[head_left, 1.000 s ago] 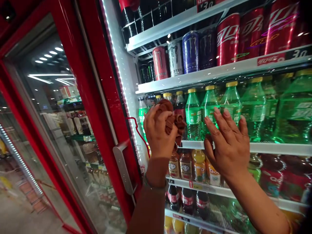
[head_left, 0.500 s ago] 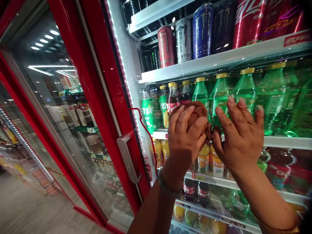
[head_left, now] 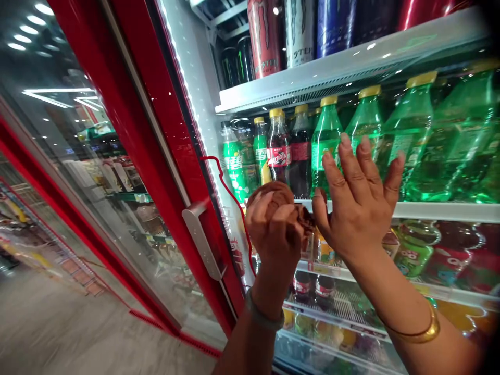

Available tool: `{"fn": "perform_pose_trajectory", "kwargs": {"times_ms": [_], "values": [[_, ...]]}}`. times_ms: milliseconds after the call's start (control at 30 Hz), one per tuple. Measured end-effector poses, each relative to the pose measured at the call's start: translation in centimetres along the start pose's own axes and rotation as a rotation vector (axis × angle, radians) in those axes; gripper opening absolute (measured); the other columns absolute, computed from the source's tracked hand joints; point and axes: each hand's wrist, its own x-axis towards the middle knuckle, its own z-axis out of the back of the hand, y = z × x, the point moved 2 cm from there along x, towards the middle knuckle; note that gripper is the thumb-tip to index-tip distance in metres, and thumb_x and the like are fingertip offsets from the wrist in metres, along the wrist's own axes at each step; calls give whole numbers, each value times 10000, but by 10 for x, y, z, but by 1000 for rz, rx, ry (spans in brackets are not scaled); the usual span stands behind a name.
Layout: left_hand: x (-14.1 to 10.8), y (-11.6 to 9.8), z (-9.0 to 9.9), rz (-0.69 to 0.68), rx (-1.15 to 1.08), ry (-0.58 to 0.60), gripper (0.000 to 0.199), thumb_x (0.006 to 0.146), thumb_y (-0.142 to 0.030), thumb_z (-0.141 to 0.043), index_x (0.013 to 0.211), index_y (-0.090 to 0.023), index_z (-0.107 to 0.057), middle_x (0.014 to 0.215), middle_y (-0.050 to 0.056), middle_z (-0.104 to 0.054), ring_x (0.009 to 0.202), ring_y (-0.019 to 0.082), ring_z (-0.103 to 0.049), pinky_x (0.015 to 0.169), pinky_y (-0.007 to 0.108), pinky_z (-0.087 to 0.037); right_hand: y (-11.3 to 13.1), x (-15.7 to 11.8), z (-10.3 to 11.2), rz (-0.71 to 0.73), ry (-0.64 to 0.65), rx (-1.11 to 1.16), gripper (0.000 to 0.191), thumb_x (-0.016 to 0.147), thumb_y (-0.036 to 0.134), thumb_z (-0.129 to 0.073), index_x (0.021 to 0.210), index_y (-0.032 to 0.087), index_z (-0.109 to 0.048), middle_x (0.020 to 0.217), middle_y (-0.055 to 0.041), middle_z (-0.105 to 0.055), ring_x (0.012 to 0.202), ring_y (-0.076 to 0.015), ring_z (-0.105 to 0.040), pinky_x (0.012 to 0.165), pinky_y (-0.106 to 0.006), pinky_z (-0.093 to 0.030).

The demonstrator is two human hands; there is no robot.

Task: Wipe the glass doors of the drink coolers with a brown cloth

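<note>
My left hand [head_left: 273, 229] is closed around a bunched brown cloth [head_left: 275, 190], in front of the lower drink shelves. The cloth appears pressed to the glass door of a drinks cooler. To its right, my right hand [head_left: 357, 200] lies flat with the fingers spread, apparently against the same glass. A dark fold of the cloth reaches toward its thumb. Behind the glass stand green soda bottles [head_left: 326, 135] with yellow caps and a cola bottle [head_left: 278, 143].
Beside my left hand, the red door frame [head_left: 156, 99] carries a grey handle [head_left: 203, 242]. Energy drink cans [head_left: 265, 36] line an upper white shelf [head_left: 332, 67]. More bottles fill the lower shelves. Another glass door and the grey floor [head_left: 117, 338] are at left.
My left hand has moved down and left with the cloth. My right hand has shifted left and slightly up, still spread. The view has tilted down and come closer to the shelves.
</note>
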Motion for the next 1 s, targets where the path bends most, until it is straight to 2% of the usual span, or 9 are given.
{"fn": "perform_pose_trajectory", "kwargs": {"times_ms": [133, 233, 300, 400, 567, 633, 733, 867, 1000], "values": [[33, -6, -9, -202, -41, 163, 308, 895, -195, -729, 1183, -284, -669, 1464, 68, -570, 1447, 282, -494, 1238, 511, -420, -1, -1, 2, 23, -31, 20, 634, 995, 236, -523, 1613, 290, -393, 1678, -73, -394, 1586, -318, -341, 1322, -671, -160], [47, 11, -2, -255, -42, 150, 303, 895, -180, -713, 1181, -270, -672, 1468, 69, -566, 1459, 271, -485, 1259, 496, -394, 0, -1, 3, 43, -46, 33, 631, 982, 217, -541, 1597, 296, -425, 1670, -71, -405, 1580, -329, -351, 1321, -679, -166], [37, 29, 8, -145, -15, 78, 317, 889, -156, -686, 1190, -252, -663, 1481, 85, -546, 1455, 273, -487, 1252, 505, -396, 0, -1, 3, 46, -34, 40, 653, 971, 210, -557, 1602, 303, -418, 1676, -70, -391, 1578, -346, -350, 1316, -701, -166], [-6, 48, 23, 42, 60, 32, 352, 880, -158, -685, 1219, -242, -644, 1504, 105, -510, 1432, 282, -504, 1216, 520, -428, 0, -2, 3, 45, -21, 39, 667, 961, 199, -565, 1604, 298, -420, 1678, -75, -382, 1575, -365, -350, 1313, -721, -168], [-76, 32, 25, 83, 12, 39, 282, 849, -107, -699, 1096, -242, -680, 1410, 91, -545, 1384, 282, -534, 1177, 528, -473, 1, -1, 5, 53, -19, 26, 673, 961, 213, -566, 1610, 296, -407, 1684, -70, -368, 1578, -372, -345, 1305, -741, -175], [-77, 18, 19, 79, 1, 32, 282, 843, -84, -698, 1072, -248, -693, 1383, 84, -565, 1397, 284, -522, 1176, 528, -482, 2, -2, 5, 54, 6, 26, 682, 968, 219, -562, 1622, 296, -386, 1692, -72, -350, 1588, -368, -325, 1310, -734, -162], [-54, 3, 9, 18, -8, 57, 282, 852, -113, -727, 1092, -259, -699, 1386, 86, -574, 1423, 297, -508, 1193, 539, -477, 4, -13, 3, 68, 49, 28, 712, 969, 235, -577, 1640, 286, -346, 1710, -79, -308, 1598, -364, -300, 1309, -717, -169], [-30, 1, 5, -71, -36, 122, 315, 870, -180, -773, 1159, -264, -682, 1432, 83, -568, 1446, 299, -501, 1230, 546, -448, 7, -49, 3, 118, 106, 25, 739, 976, 291, -599, 1654, 284, -306, 1719, -58, -285, 1607, -313, -291, 1325, -623, -213], [-68, 15, 18, -82, -48, 138, 310, 872, -125, -744, 1121, -298, -683, 1408, 55, -579, 1426, 283, -513, 1194, 549, -488, 6, -96, 9, 152, 199, 18, 717, 971, 277, -623, 1636, 227, -358, 1695, -57, -340, 1623, -235, -257, 1367, -477, -150]]}}
